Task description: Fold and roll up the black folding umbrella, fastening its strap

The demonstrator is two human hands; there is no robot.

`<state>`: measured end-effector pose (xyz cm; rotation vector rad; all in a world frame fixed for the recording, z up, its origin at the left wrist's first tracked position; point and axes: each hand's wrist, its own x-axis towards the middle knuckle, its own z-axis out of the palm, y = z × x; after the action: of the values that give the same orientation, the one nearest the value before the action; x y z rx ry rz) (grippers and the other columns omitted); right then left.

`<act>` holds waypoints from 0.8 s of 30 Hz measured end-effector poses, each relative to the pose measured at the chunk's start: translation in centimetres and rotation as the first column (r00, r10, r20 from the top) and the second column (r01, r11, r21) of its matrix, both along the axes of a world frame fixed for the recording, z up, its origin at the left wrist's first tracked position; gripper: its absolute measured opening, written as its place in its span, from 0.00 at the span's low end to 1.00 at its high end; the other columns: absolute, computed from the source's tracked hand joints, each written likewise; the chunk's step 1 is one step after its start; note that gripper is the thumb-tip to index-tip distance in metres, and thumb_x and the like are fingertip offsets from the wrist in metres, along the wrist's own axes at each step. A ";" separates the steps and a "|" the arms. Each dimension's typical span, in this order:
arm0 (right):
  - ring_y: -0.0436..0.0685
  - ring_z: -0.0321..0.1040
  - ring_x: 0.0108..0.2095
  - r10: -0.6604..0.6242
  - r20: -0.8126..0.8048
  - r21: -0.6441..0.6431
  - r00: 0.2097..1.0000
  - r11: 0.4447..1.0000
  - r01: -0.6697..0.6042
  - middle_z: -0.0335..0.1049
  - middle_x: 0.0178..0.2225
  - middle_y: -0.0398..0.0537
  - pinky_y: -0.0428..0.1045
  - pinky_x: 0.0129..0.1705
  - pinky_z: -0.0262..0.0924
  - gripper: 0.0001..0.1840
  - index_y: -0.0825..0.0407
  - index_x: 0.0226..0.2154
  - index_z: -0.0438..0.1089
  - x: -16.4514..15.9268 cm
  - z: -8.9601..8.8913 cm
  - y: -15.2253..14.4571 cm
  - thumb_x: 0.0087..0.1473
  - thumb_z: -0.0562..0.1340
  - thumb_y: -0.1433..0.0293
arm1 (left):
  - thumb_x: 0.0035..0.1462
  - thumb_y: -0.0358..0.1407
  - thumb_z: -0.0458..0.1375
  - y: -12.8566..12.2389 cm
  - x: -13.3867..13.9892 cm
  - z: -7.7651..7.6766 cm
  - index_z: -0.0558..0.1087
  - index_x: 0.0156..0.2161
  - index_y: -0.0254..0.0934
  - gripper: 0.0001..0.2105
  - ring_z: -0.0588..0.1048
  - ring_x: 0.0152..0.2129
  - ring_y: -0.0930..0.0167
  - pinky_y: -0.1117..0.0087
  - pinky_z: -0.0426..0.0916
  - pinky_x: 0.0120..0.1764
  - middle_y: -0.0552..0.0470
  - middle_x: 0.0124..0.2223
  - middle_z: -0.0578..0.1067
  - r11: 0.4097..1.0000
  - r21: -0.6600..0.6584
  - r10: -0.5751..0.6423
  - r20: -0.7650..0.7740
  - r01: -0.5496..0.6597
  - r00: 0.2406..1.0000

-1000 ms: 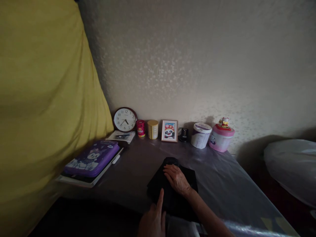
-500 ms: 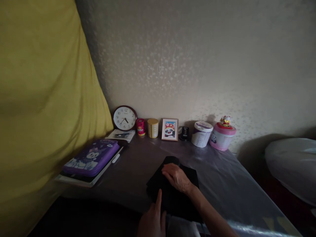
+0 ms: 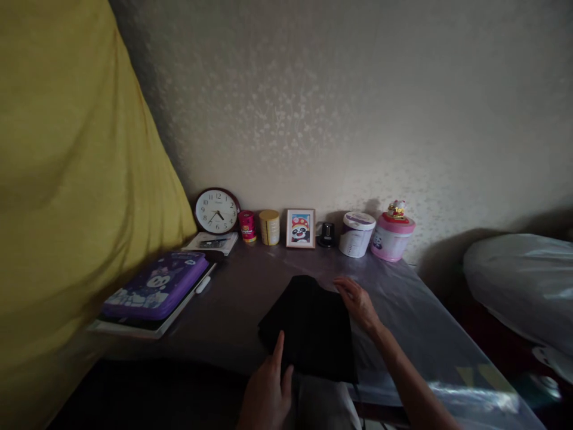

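A piece of black folded cloth (image 3: 308, 328) lies near the front of the table; its exact kind is too dark to make out. My left hand (image 3: 268, 385) is at its lower left, index finger stretched out onto the cloth and thumb apart. At the upper right edge of the cloth is my right hand (image 3: 358, 303). Its fingers are extended to the left with the tips at the cloth's corner, and I see nothing gripped in them. A thin dark cord (image 3: 358, 397) hangs below the cloth's right corner.
A purple case (image 3: 156, 286) rests on books at left, beside a yellow curtain (image 3: 80, 179). Along the wall stand a clock (image 3: 218, 211), a pink can (image 3: 247, 226), a yellow tin (image 3: 270, 228), a picture frame (image 3: 301, 229), a white tub (image 3: 357, 235) and a pink tub (image 3: 391, 237).
My right hand has moved from the middle of the cloth to its upper right edge, and the cloth looks flatter. My left hand stays at the lower left. The view has shifted slightly.
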<state>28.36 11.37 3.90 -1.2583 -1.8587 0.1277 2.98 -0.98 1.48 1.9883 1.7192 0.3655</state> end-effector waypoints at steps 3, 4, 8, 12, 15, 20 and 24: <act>0.56 0.69 0.40 -0.002 0.021 -0.031 1.000 1.000 0.003 0.71 0.40 0.50 0.52 0.43 0.65 0.12 0.50 0.38 0.70 1.7 -0.2 -2.3 0.58 0.52 0.66 | 0.60 0.34 0.43 0.3 -0.2 -0.2 0.42 0.63 0.35 0.27 0.72 0.45 0.69 0.72 0.63 0.46 0.43 0.53 0.69 1.000 0.024 0.007 0.002 -0.008 1.000; 0.56 0.70 0.40 0.008 0.036 -0.038 0.999 0.999 -0.007 0.71 0.40 0.50 0.51 0.42 0.65 0.12 0.49 0.38 0.70 2.0 -0.4 -3.0 0.58 0.52 0.66 | 0.61 0.34 0.43 0.4 -0.2 -0.2 0.42 0.63 0.35 0.27 0.72 0.45 0.69 0.72 0.63 0.46 0.43 0.53 0.69 1.000 0.028 0.008 0.003 -0.008 1.000; 0.55 0.69 0.43 0.056 0.088 -0.052 0.995 0.997 -0.052 0.69 0.45 0.49 0.51 0.44 0.65 0.13 0.47 0.41 0.69 2.3 -1.4 -5.5 0.59 0.51 0.68 | 0.61 0.34 0.44 0.5 -0.1 0.0 0.42 0.63 0.34 0.27 0.72 0.45 0.69 0.72 0.63 0.45 0.43 0.53 0.69 0.999 0.028 0.019 0.004 -0.019 1.000; 0.55 0.67 0.47 0.080 0.143 -0.053 0.986 0.996 -0.073 0.65 0.50 0.49 0.51 0.47 0.65 0.15 0.46 0.44 0.67 2.1 -2.2 -7.3 0.58 0.50 0.71 | 0.61 0.35 0.43 0.3 0.0 0.3 0.42 0.63 0.34 0.27 0.72 0.44 0.69 0.72 0.64 0.44 0.42 0.52 0.70 0.999 0.021 0.036 -0.002 -0.036 0.999; 0.54 0.66 0.48 0.106 0.160 -0.061 0.981 0.993 -0.098 0.62 0.53 0.50 0.50 0.47 0.64 0.17 0.46 0.45 0.66 1.7 -2.4 -8.0 0.58 0.49 0.74 | 0.61 0.35 0.43 0.3 0.0 0.4 0.42 0.63 0.34 0.27 0.73 0.43 0.69 0.72 0.64 0.43 0.43 0.51 0.71 0.999 0.011 0.034 -0.016 -0.034 0.999; 0.54 0.65 0.49 0.153 0.160 -0.070 0.975 0.987 -0.144 0.62 0.53 0.51 0.50 0.48 0.64 0.18 0.47 0.44 0.67 1.0 -1.8 -8.0 0.57 0.48 0.76 | 0.61 0.35 0.43 0.4 0.1 0.6 0.42 0.63 0.35 0.27 0.72 0.44 0.71 0.75 0.62 0.44 0.46 0.51 0.71 0.999 -0.006 0.049 -0.047 -0.049 0.998; 0.55 0.65 0.49 0.172 0.151 -0.082 0.973 0.984 -0.161 0.63 0.52 0.50 0.52 0.49 0.63 0.15 0.47 0.41 0.68 0.5 -1.3 -7.5 0.57 0.49 0.75 | 0.61 0.35 0.43 0.5 0.2 0.7 0.42 0.63 0.35 0.27 0.72 0.44 0.72 0.75 0.62 0.44 0.46 0.51 0.72 0.999 -0.019 0.045 -0.039 -0.046 0.998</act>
<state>28.82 3.89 2.56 -1.1864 -2.1125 0.1898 3.13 -0.51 2.23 1.9565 1.7877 0.3266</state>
